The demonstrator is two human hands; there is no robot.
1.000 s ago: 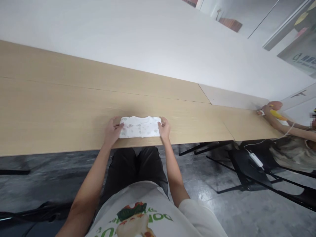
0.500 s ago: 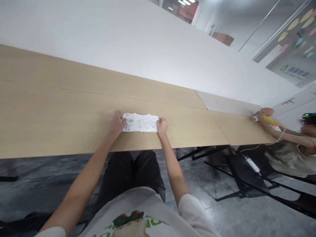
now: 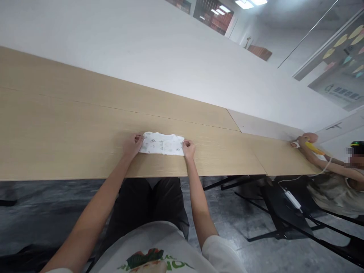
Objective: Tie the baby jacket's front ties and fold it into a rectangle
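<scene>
A folded white baby garment (image 3: 162, 145) with small dark prints lies flat on the wooden table (image 3: 76, 140), its long side running left to right. A shallow neckline dip shows along its far edge. My left hand (image 3: 133, 145) pinches the left end, fingers bent at the upper left corner. At the opposite end, my right hand (image 3: 189, 149) has thumb and fingers closed on the upper right corner. Both hands rest close to the tabletop.
A white wall or partition (image 3: 127, 57) rises behind the table. At the far right another person's arm (image 3: 318, 159) reaches over the table beside a yellow object (image 3: 314, 148). Black folding chairs (image 3: 284, 212) stand at right, one carrying a white power strip (image 3: 293, 201).
My left fingers have drawn back from the garment's surface to its left edge. My right fingers have shifted toward the upper right corner. The camera view has tilted slightly.
</scene>
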